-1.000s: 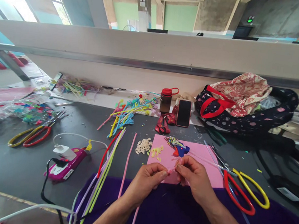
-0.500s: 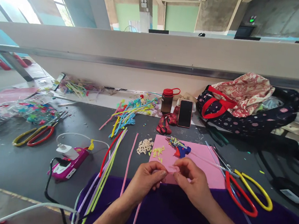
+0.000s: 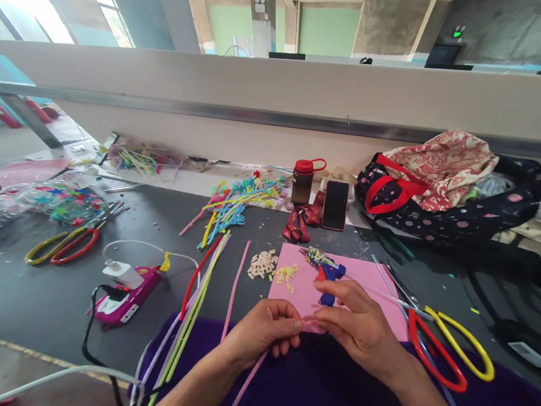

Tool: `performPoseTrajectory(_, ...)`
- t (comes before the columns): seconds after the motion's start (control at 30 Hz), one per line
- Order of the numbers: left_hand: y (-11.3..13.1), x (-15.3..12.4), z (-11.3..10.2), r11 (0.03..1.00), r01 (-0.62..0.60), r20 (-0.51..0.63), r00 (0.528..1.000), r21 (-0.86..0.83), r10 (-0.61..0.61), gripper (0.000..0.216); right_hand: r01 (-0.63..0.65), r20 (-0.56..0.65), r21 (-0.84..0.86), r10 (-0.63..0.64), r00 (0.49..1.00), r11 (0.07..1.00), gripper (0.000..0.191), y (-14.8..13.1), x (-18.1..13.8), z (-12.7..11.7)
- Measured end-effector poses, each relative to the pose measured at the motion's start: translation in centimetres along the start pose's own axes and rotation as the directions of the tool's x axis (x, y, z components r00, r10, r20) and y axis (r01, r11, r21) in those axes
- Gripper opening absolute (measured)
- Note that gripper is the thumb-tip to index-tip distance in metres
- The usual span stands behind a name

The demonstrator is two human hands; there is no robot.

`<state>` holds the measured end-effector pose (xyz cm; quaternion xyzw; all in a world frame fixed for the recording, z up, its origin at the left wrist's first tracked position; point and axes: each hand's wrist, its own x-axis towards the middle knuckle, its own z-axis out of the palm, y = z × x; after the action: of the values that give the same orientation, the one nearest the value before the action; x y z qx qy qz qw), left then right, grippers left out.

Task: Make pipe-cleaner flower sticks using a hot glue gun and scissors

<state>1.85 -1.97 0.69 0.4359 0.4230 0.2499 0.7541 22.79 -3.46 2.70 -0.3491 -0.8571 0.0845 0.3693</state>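
My left hand point(image 3: 268, 333) is closed in a pinch on a pink pipe cleaner point(image 3: 246, 386), whose tail hangs down over the dark purple cloth. A short pink bit of it pokes out past my left fingertips. My right hand point(image 3: 357, 320) is close beside that end, thumb and index finger parted and a lower fingertip against or very near the pink. Just beyond the right fingers, a blue glue gun point(image 3: 332, 272) lies on a pink sheet point(image 3: 364, 275). Small yellow pieces point(image 3: 286, 274) and a pile of cream pieces point(image 3: 262, 264) lie farther left.
Red-and-yellow scissors point(image 3: 449, 347) lie at right, another pair point(image 3: 67, 248) at left. Loose pipe cleaners point(image 3: 198, 299) and a magenta power strip point(image 3: 125, 297) with cables are on my left. A bottle point(image 3: 302, 184), phone point(image 3: 335, 205) and dotted bag point(image 3: 449, 217) stand behind.
My right thumb and index finger have spread apart, showing more of the glue gun's handle. My left hand has shifted slightly toward me, and the pipe cleaner's tail has swung left.
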Motion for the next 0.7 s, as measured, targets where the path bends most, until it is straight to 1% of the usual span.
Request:
performPoseTrajectory(0.07, -0.2, 0.1, -0.3, 1.000, 0.009, -0.003, 1.000, -0.006, -0.009, 0.022, 0.006, 0.063, 0.010, -0.007, 0.998, 1.000, 0.017, 0.1, 0.0, -0.4)
performPoseTrajectory(0.13, -0.3, 0.2, -0.4, 0.999, 0.020, 0.011, 1.000, -0.033, -0.020, 0.023, 0.021, 0.092, -0.024, -0.019, 0.996, 0.999, 0.019, 0.2, 0.0, -0.5)
performPoseTrajectory(0.23, -0.3, 0.2, -0.6, 0.997, 0.040, 0.052, 0.998, -0.067, -0.036, 0.024, 0.041, 0.065, -0.105, -0.034, 0.997, 0.994, 0.016, 0.3, 0.1, -0.1)
performPoseTrajectory(0.3, -0.3, 0.2, -0.6, 0.996, 0.054, 0.072, 0.996, -0.066, -0.049, 0.023, 0.035, 0.058, -0.102, -0.029, 0.998, 0.994, 0.013, 0.2, 0.1, 0.2)
performPoseTrajectory(0.37, -0.2, 0.2, -0.5, 0.998, 0.051, 0.052, 0.997, -0.032, -0.049, 0.022, 0.017, 0.100, -0.048, -0.012, 0.995, 0.999, 0.013, 0.0, 0.1, 0.4)
performPoseTrajectory(0.4, -0.2, 0.1, -0.4, 0.999, 0.032, 0.020, 0.999, 0.006, -0.032, 0.021, 0.003, 0.134, -0.016, 0.000, 0.991, 1.000, 0.012, -0.2, 0.2, 0.4)
performPoseTrajectory(0.47, -0.1, -0.1, 0.0, 0.990, -0.038, -0.055, 0.997, 0.132, 0.046, 0.017, -0.040, 0.180, 0.034, 0.033, 0.983, 0.999, 0.010, -0.7, 0.2, 0.4)
performPoseTrajectory(0.5, -0.1, -0.2, 0.3, 0.974, -0.082, -0.075, 0.992, 0.211, 0.100, 0.014, -0.063, 0.185, 0.057, 0.052, 0.981, 0.996, 0.010, -0.9, 0.3, 0.4)
performPoseTrajectory(0.53, -0.1, -0.3, 0.6, 0.952, -0.120, -0.074, 0.987, 0.281, 0.146, 0.013, -0.086, 0.179, 0.087, 0.069, 0.981, 0.993, 0.010, -1.0, 0.3, 0.5)
performPoseTrajectory(0.6, 0.0, -0.6, 1.1, 0.920, -0.173, -0.014, 0.982, 0.352, 0.190, 0.012, -0.139, 0.163, 0.196, 0.107, 0.981, 0.971, 0.010, -1.0, 0.3, 1.0)
performPoseTrajectory(0.67, 0.1, -0.7, 1.4, 0.936, -0.172, 0.029, 0.985, 0.307, 0.171, 0.015, -0.244, 0.158, 0.334, 0.202, 0.967, 0.910, 0.012, -0.8, 0.3, 1.8)
performPoseTrajectory(0.7, 0.1, -0.6, 1.4, 0.955, -0.157, 0.034, 0.988, 0.253, 0.154, 0.016, -0.320, 0.153, 0.391, 0.282, 0.947, 0.863, 0.013, -0.8, 0.3, 2.4)
